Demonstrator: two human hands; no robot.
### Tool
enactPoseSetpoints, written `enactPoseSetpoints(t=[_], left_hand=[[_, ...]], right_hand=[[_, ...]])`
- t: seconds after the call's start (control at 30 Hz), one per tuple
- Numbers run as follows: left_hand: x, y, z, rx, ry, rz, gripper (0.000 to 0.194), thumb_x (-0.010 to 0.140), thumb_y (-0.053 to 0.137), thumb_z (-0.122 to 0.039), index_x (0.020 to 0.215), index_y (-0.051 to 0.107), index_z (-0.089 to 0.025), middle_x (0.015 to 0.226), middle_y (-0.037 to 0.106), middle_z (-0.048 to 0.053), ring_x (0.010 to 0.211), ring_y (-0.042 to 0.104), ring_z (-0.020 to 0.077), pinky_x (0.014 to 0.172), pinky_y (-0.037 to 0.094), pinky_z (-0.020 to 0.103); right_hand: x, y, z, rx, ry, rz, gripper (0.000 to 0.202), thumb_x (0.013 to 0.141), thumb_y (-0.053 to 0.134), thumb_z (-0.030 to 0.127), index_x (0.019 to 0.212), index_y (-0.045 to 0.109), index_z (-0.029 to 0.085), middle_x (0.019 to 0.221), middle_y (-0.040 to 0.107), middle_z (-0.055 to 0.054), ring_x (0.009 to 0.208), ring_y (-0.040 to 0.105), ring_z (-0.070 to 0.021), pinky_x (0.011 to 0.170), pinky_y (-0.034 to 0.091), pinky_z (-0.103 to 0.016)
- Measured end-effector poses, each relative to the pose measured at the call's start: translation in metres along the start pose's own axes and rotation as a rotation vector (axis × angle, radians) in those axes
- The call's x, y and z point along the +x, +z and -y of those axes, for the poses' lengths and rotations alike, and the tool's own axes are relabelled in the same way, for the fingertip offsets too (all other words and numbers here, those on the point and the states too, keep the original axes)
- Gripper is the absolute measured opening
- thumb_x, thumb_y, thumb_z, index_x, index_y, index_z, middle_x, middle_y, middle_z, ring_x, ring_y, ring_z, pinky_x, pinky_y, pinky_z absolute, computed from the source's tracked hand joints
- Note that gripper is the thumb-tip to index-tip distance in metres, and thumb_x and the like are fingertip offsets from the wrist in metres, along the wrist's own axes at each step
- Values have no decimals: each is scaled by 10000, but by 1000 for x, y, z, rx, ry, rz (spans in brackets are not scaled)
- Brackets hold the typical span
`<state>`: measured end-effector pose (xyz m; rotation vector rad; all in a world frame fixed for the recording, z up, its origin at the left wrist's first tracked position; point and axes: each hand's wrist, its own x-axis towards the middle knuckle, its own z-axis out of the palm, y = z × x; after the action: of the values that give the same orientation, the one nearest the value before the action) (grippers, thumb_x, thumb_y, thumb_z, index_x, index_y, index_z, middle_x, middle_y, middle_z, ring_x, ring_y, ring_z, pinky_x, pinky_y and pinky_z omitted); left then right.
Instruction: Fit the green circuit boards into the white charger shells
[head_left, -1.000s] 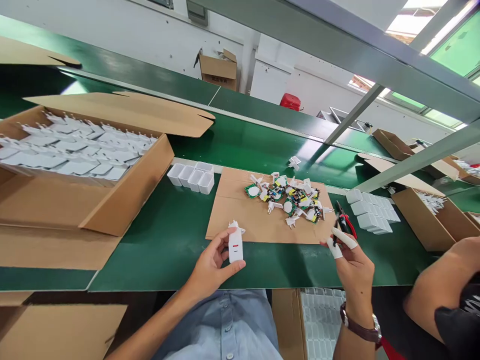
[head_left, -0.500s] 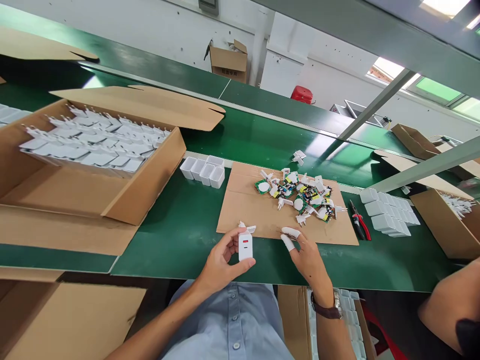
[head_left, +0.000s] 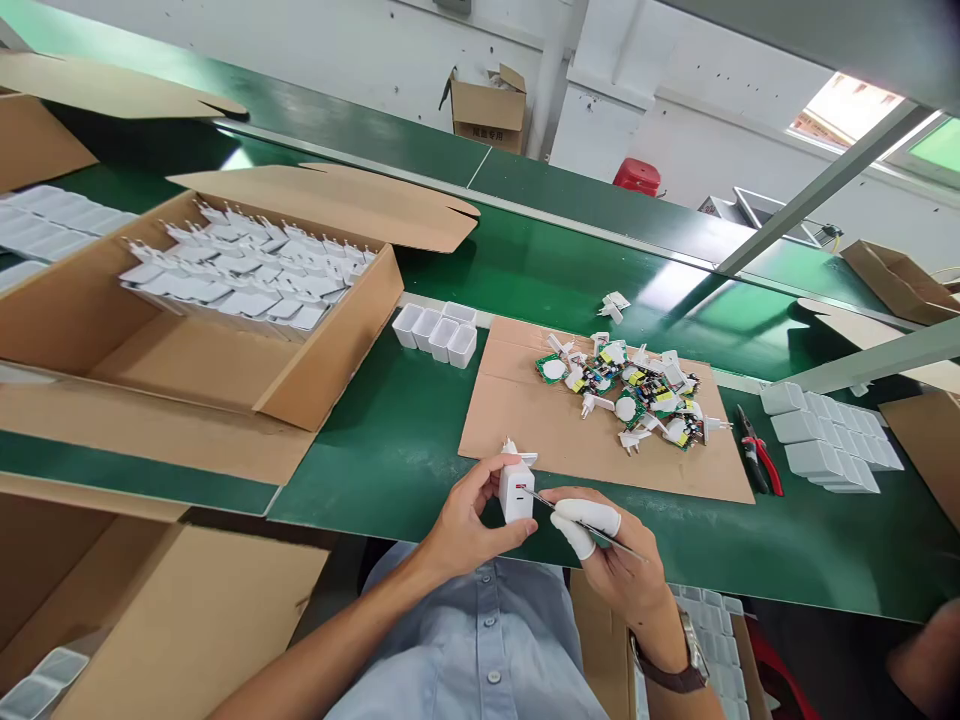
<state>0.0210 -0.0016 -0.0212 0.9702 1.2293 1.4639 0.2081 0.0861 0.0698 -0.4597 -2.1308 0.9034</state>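
My left hand [head_left: 469,520] is closed around a white charger [head_left: 517,492], thumb at its bottom and fingers at its upper side. The charger's face shows a red port and a small dark slot, and a plug piece sticks out at its top. Metal tweezers [head_left: 611,541] are in my right hand [head_left: 626,565], whose thumb and a finger wear white finger covers. Their tip touches or nearly touches the red port. Beyond my hands, a cardboard sheet [head_left: 499,390] bears a pile of circuit boards with white plugs [head_left: 630,390].
An open carton [head_left: 337,350] of white chargers stands at the left. White cases [head_left: 439,332] sit beside the sheet, more cases [head_left: 817,430] at the right, near red-black pliers [head_left: 761,460]. A metal post [head_left: 825,190] slants at the right.
My right hand has moved left and brought the tweezers to the charger's face. My left hand still holds the charger. The view has shifted somewhat to the left.
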Motion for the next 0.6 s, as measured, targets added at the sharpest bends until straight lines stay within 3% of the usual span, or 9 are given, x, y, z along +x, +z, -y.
enactPoseSetpoints(t=[0.43,0.6], left_hand=[[0,-1,0,46,13,37,656,802,913,-350,1374,618,-223,1194,724,112,1000,684,229,931,567,355],[0,0,0,58,11,33,657,799,916,-357,1374,627,-226,1229,725,119,1023,694,239,941,575,367]], right_hand=[[4,-10,-3,-23,116,83,198,1060,646,176,1214,710,282,1144,849,-59,1029,836,-189,899,695,-267],[10,-11,-2,-4,99,108,245,1035,668,134,1225,699,286,1161,845,-59,1006,837,-184,879,696,-270]])
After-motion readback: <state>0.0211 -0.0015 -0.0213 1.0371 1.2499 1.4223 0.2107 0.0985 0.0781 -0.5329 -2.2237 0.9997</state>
